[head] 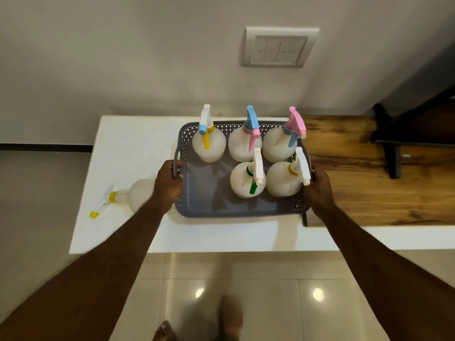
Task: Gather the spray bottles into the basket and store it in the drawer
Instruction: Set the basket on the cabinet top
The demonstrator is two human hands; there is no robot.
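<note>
A grey perforated plastic basket (197, 205) is being gripped at its side handles by the left hand (168, 184) and right hand (318, 188), fingers curled round the rims, on the smooth white tabletop (128, 148). Five round, translucent-white spray bottles (247, 183) are being held upright inside; a sixth bottle (138, 193) is lying just outside, beside the left hand.

Perforated plastic basket (236, 210), glossy floor tiles (270, 291)

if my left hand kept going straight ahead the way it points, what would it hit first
Probably the basket itself: your left hand already grips its left handle. Past that, the nearest bottle in line looks like the yellow-triggered bottle, though depth is unclear.
</note>
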